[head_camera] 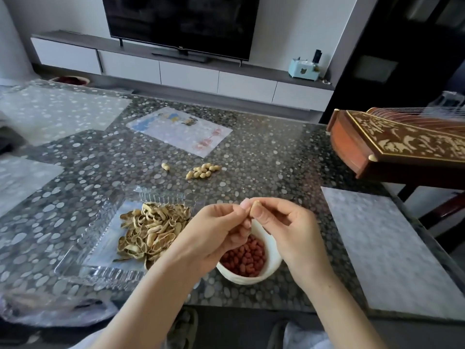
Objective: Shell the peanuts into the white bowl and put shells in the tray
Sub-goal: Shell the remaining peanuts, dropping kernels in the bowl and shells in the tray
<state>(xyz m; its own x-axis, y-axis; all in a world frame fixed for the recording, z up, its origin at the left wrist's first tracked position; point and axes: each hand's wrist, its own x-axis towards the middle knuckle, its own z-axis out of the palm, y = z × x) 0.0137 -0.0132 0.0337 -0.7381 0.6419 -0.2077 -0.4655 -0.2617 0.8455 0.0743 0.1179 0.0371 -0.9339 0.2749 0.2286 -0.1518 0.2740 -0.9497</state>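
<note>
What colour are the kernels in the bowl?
Reddish-brown kernels in the white bowl; head view.

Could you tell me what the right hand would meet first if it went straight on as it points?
Probably the fingertips of the left hand, just across the peanut both hands pinch.

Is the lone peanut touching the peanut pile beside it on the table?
Apart. The head view shows a strip of bare table between the lone peanut and the pile.

One white bowl, one tray, one television, one held peanut.
</note>
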